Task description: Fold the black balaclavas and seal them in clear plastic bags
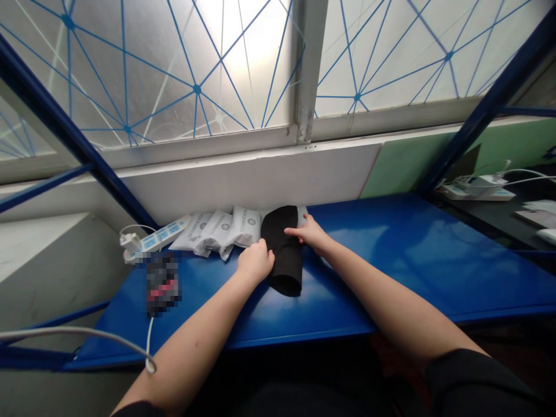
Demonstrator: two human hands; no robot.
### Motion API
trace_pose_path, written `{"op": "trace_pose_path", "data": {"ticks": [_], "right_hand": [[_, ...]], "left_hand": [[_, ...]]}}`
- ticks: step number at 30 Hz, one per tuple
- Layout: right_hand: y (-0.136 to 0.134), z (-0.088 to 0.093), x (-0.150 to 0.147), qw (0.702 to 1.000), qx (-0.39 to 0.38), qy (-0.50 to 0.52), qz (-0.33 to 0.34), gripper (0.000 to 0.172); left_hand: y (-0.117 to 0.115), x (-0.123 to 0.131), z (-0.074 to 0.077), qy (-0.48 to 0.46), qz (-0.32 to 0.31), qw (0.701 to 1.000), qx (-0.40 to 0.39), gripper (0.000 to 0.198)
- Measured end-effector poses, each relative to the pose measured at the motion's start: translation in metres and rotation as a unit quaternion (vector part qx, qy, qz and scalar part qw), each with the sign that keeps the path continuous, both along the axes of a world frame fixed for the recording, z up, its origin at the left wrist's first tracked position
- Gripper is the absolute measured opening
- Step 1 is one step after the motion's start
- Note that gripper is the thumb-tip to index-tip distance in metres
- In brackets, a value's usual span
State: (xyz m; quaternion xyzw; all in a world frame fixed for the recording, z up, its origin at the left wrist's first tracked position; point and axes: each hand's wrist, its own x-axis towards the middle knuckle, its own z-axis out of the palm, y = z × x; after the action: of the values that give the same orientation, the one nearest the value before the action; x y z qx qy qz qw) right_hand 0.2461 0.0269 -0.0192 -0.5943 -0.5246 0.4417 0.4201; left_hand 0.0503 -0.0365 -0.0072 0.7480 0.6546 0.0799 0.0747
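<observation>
A black tube-like piece of fabric is held over the blue table, its open lower end facing me. My left hand is closed on its left edge. At its upper right, my right hand grips it, with the thumb lying across the dark cloth. A pale grey-white piece shows beside the cloth near my right fingers; where it ends behind them is hidden. Several white printed packets lie in a row against the wall, just left of the fabric.
A white power strip with a plug sits at the back left. Near it lies a pixelated dark object with a cable. Blue frame posts rise at both sides. Another power strip is at the far right.
</observation>
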Motion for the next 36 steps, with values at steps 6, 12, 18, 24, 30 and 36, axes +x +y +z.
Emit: {"op": "trace_pose_path", "data": {"ticks": [6, 12, 18, 24, 30, 36], "right_hand": [[-0.007, -0.003, -0.014, 0.981, -0.052, 0.144, 0.123, 0.029], [-0.011, 0.015, -0.006, 0.971, 0.002, 0.209, 0.114, 0.024], [-0.02, 0.037, 0.004, 0.945, -0.028, 0.283, 0.163, 0.034], [-0.02, 0.023, -0.008, 0.942, -0.075, 0.276, 0.173, 0.028], [-0.01, 0.011, 0.0, 0.961, -0.127, 0.178, 0.171, 0.029], [-0.011, 0.014, 0.005, 0.948, -0.059, 0.232, 0.208, 0.053]], "left_hand": [[0.001, 0.002, -0.005, -0.043, -0.014, 0.999, 0.01, 0.029], [0.002, -0.001, -0.006, -0.197, -0.015, 0.979, 0.047, 0.035], [0.005, 0.001, 0.001, -0.558, 0.01, 0.828, -0.061, 0.066], [0.012, -0.002, -0.001, -0.707, 0.007, 0.683, -0.184, 0.046], [0.018, -0.005, -0.007, -0.706, 0.063, 0.676, -0.203, 0.047], [0.024, -0.01, -0.005, -0.744, 0.036, 0.645, -0.171, 0.058]]}}
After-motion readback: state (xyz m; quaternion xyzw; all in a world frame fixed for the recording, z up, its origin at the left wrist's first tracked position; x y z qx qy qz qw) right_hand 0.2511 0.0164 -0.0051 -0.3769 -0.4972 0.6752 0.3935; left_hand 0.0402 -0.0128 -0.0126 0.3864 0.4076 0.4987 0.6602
